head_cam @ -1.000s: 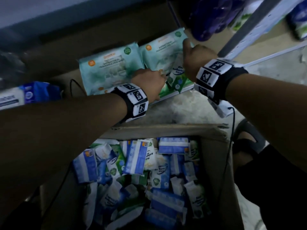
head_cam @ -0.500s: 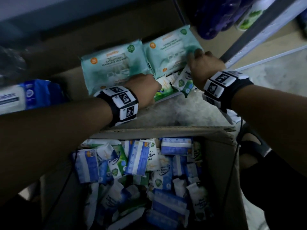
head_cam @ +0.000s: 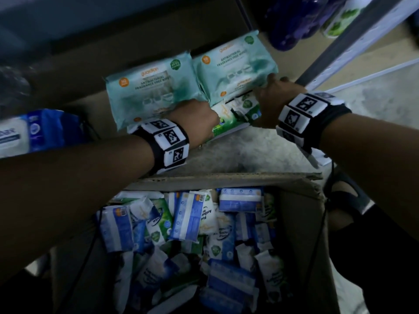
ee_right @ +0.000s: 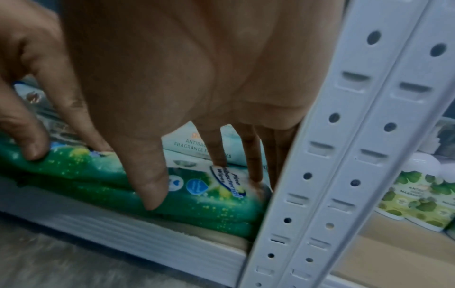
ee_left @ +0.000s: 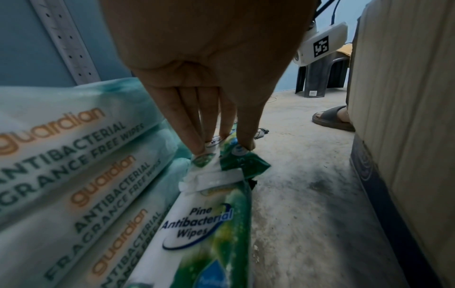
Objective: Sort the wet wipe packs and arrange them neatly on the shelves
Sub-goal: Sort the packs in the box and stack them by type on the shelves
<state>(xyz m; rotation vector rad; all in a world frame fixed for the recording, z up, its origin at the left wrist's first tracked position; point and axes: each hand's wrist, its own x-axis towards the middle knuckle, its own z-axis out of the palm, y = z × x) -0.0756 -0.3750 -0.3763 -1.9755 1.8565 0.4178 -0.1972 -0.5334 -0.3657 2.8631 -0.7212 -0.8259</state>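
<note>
Both hands have slid down from the pale teal packs since a second ago and now sit on the green pine wipe packs [head_cam: 229, 118] at the front edge of the bottom shelf [ee_right: 152, 231]. Left hand [head_cam: 192, 121] has straight fingers pressing down on the packs' ends, nothing curled around them. Right hand [head_cam: 272, 103] is right by the white slotted upright [ee_right: 364, 155], fingers laid on top of the pack and thumb at its front edge, so it's kind of holding that pack in a loose grip. Behind them, two stacks of teal antibacterial packs [head_cam: 156, 87] lean toward the back of the shelf. Floor [ee_left: 307, 194] is bare grey concrete, a bit grimy. Cardboard box [head_cam: 301, 211] on the floor in front of the shelf is full of jumbled blue and green wipe packs [head_cam: 190, 218]. Lighting's pretty dim.
</note>
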